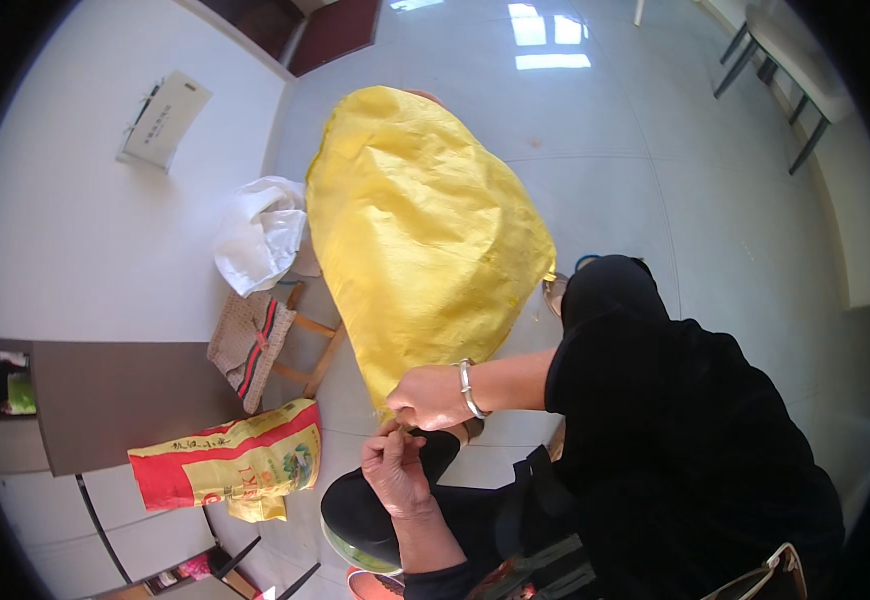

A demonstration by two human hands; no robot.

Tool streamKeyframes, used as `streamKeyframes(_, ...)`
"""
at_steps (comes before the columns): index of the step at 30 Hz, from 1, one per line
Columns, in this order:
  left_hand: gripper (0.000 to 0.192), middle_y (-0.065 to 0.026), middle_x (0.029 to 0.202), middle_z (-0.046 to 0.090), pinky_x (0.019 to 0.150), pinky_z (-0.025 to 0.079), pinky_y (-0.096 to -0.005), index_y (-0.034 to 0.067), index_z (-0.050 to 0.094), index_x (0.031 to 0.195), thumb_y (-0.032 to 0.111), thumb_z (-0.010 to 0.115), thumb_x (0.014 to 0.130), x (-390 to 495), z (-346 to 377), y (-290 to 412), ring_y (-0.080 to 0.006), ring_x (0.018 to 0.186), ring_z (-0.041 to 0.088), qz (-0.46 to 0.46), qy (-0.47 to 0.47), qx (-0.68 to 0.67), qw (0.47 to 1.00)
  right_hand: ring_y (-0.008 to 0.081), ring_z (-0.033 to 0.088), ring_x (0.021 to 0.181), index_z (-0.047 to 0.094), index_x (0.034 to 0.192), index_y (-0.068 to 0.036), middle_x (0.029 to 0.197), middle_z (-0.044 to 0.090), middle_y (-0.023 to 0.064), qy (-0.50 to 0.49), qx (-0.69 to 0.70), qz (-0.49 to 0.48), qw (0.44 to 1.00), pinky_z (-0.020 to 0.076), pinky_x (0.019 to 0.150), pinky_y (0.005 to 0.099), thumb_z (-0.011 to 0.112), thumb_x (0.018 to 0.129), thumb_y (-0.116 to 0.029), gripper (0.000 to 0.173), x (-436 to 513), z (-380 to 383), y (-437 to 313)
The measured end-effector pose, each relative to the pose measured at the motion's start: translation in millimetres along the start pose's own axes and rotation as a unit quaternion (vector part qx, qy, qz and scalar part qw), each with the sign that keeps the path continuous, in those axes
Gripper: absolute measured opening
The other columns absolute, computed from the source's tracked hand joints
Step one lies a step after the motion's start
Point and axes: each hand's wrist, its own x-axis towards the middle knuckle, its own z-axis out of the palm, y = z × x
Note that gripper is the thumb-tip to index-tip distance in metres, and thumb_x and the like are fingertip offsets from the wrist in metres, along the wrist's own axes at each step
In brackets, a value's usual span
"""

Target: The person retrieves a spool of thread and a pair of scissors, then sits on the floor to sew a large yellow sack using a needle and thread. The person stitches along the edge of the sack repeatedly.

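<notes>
A big yellow woven plastic sack (420, 225) lies spread out before me, creased and narrowing to a corner near my knees. My right hand (431, 396), with a silver bangle at the wrist, is closed on that corner. Just below it, my left hand (401, 469) has thumb and forefinger pinched at the sack's tip, palm turned partly up. The two sets of fingertips almost meet. Whatever thin bit is between them is too small to make out.
At the left, a crocheted striped piece (253, 349) covers part of a wooden stool (316, 326). Nearby are a white plastic bag (261, 236) and a red-and-yellow printed sack (232, 454). A bowl (356, 551) sits by my left knee. A metal-legged seat (799, 64) stands at upper right.
</notes>
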Motion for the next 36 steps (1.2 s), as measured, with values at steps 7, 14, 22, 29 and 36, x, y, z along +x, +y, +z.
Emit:
streamKeyframes(7,0.020,-0.0096,0.081,0.060,0.065,0.055,-0.0314,0.004,0.051,0.073,-0.009,0.065,0.079,1,-3,0,-0.0206,0.068,0.062,-0.004,0.004,-0.019,1.000,0.0402,0.061,0.072,0.062,0.076,0.002,0.075,0.062,0.0232,0.002,0.013,0.008,1.000,0.0456,0.065,0.0462,0.058,0.079,-0.013,0.015,-1,-1,-1)
streamKeyframes(14,0.021,-0.0106,0.079,0.061,0.068,0.056,-0.0334,0.004,0.051,0.079,-0.014,0.063,0.077,-5,-8,5,-0.0239,0.069,0.064,-0.009,0.033,-0.010,0.999,0.0401,0.061,0.072,0.061,0.076,0.001,0.076,0.062,0.0233,0.080,0.036,0.025,0.996,0.0466,0.065,0.0453,0.058,0.082,-0.017,0.019,4,-6,4)
streamKeyframes(22,0.023,-0.0093,0.080,0.061,0.071,0.059,-0.0375,0.004,0.052,0.086,-0.014,0.063,0.077,-10,-14,7,-0.0243,0.071,0.065,-0.019,0.038,-0.062,0.997,0.0388,0.060,0.068,0.061,0.077,0.000,0.073,0.061,0.0218,0.099,0.018,0.031,0.994,0.0460,0.062,0.0446,0.058,0.084,-0.019,0.020,6,-6,7)
streamKeyframes(29,0.009,-0.0069,0.084,0.062,0.075,0.056,-0.0467,0.008,0.057,0.089,0.009,0.065,0.085,-16,-23,-3,-0.0205,0.077,0.063,-0.186,0.066,-0.058,0.979,0.0387,0.060,0.069,0.061,0.077,-0.001,0.073,0.061,0.0212,0.090,0.003,0.027,0.996,0.0461,0.063,0.0446,0.058,0.084,-0.019,0.020,5,-8,7)
streamKeyframes(36,0.038,-0.0059,0.115,0.060,0.086,0.049,-0.0465,0.009,0.053,0.121,0.025,0.064,0.087,7,-9,-37,-0.0235,0.106,0.058,-0.220,0.002,-0.186,0.958,0.0400,0.060,0.071,0.061,0.073,-0.001,0.073,0.061,0.0220,0.085,-0.061,-0.001,0.994,0.0464,0.064,0.0462,0.058,0.082,-0.018,0.020,-6,-7,4)
